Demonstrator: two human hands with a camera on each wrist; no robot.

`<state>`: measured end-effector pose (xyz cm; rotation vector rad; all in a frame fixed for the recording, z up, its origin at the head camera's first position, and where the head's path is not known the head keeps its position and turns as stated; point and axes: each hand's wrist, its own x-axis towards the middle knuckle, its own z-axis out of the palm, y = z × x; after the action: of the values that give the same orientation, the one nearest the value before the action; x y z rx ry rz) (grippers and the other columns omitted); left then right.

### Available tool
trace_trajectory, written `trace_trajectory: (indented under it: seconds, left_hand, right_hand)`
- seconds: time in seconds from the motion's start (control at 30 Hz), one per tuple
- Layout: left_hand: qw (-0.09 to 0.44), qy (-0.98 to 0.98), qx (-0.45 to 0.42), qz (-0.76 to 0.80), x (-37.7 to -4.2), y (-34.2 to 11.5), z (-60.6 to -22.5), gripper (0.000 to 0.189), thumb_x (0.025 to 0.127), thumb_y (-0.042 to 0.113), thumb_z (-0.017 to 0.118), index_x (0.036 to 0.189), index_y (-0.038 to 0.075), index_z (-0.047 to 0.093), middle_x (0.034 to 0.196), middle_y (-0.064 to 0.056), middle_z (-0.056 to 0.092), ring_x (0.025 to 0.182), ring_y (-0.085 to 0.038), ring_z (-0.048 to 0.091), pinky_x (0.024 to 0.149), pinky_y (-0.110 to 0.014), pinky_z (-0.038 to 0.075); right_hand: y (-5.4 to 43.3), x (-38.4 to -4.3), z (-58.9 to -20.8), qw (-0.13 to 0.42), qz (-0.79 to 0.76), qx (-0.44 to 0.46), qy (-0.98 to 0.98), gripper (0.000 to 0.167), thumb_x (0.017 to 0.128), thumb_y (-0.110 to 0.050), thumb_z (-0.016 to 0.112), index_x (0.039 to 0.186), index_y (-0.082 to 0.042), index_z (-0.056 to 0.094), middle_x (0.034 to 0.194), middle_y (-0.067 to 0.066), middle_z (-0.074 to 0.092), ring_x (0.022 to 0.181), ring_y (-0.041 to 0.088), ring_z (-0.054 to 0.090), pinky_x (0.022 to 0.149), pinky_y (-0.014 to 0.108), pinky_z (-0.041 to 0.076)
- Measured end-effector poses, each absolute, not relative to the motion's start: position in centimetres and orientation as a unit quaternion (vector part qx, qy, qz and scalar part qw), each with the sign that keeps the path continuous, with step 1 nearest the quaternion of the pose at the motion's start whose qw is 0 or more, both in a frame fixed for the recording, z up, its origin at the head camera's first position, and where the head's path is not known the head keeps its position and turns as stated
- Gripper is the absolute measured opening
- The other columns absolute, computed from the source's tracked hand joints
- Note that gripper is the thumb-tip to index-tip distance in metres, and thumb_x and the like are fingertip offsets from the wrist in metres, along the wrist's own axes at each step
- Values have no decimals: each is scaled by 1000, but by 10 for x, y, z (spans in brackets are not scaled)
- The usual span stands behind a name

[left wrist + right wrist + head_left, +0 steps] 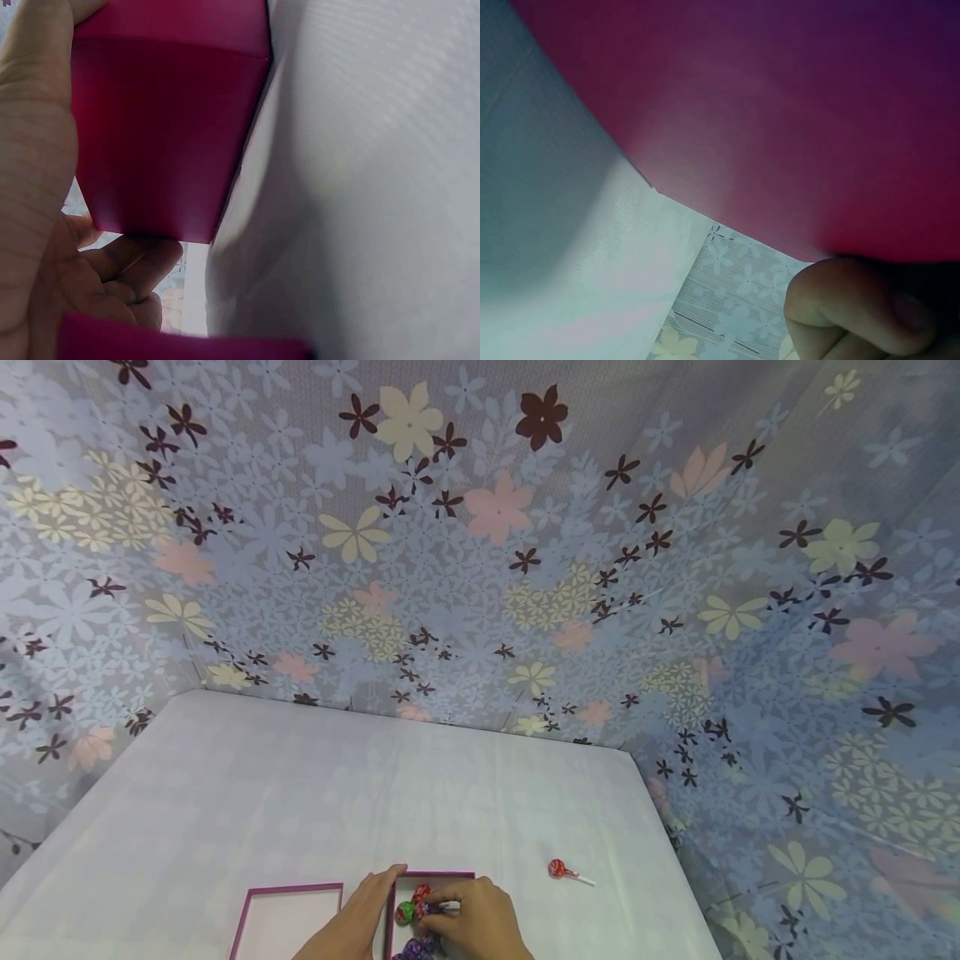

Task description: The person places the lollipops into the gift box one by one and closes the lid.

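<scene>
A magenta-edged box (442, 874) with a pale inside stands at the front of the table. My left hand (360, 914) grips its left side by the far corner; in the left wrist view, its fingers curl at the end of the magenta wall (165, 135). Inside the box lie a green lollipop (405, 913), a red lollipop (422, 892) and purple-wrapped lollipops (414, 948). My right hand (480, 920) reaches in over the right wall, thumb and forefinger pinching a dark-wrapped lollipop beside the green one. That hand hides part of the box's contents.
A second shallow magenta-edged tray (296, 887) lies left of the box, pale inside. One red lollipop (557, 868) with a white stick lies on the white tablecloth (375, 793) to the right. Flower-patterned cloth (480, 568) hangs behind the table.
</scene>
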<state>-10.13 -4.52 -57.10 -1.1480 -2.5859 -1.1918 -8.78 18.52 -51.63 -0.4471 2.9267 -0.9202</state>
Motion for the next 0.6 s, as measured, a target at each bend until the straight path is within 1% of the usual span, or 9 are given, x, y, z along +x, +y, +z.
trace_trajectory:
  seconds: [0.1, 0.23, 0.3, 0.37, 0.5, 0.6]
  left_hand:
    - [37, -841, -376, -388, -102, -45, -571, 115, 76, 73, 72, 148, -5, 28, 134, -22, 53, 122, -40, 54, 93, -68, 48]
    - [8, -838, -369, -402, -100, -45, -569, 114, 77, 70, 73, 150, -4, 26, 137, -24, 51, 123, -46, 51, 91, -73, 45]
    - [1, -838, -365, -405, -99, -45, -568, 114, 77, 70, 73, 150, -4, 27, 137, -23, 51, 123, -47, 51, 91, -73, 45]
    - [7, -839, -367, -401, -99, -45, -568, 114, 77, 72, 71, 150, -4, 27, 135, -22, 52, 122, -44, 52, 92, -70, 47]
    - [38, -841, -376, -387, -100, -45, -570, 113, 77, 76, 67, 148, -4, 29, 132, -19, 54, 120, -34, 55, 93, -64, 50]
    - [51, -841, -379, -384, -101, -45, -571, 114, 77, 77, 66, 148, -4, 29, 132, -18, 54, 120, -31, 55, 94, -63, 50]
  right_hand:
    - [185, -88, -517, 20, -292, -145, 945, 24, 74, -42, 87, 92, -26, 82, 86, -17, 76, 84, 6, 73, 72, 29, 59]
    - [185, -88, -516, 16, -281, -147, 948, 26, 74, -43, 87, 93, -27, 82, 87, -16, 77, 84, 8, 73, 72, 31, 59]
    - [184, -87, -515, 12, -272, -150, 950, 27, 74, -43, 87, 95, -28, 82, 89, -15, 77, 84, 8, 73, 72, 32, 60]
    - [183, -87, -515, 6, -264, -154, 952, 27, 75, -43, 87, 97, -28, 82, 90, -15, 77, 84, 8, 74, 71, 31, 60]
    - [182, -86, -515, -4, -254, -159, 954, 26, 76, -41, 86, 98, -28, 82, 91, -14, 77, 83, 6, 73, 69, 27, 58]
    - [181, -87, -515, -8, -247, -158, 956, 25, 77, -40, 86, 98, -29, 82, 91, -15, 77, 82, 5, 72, 67, 26, 58]
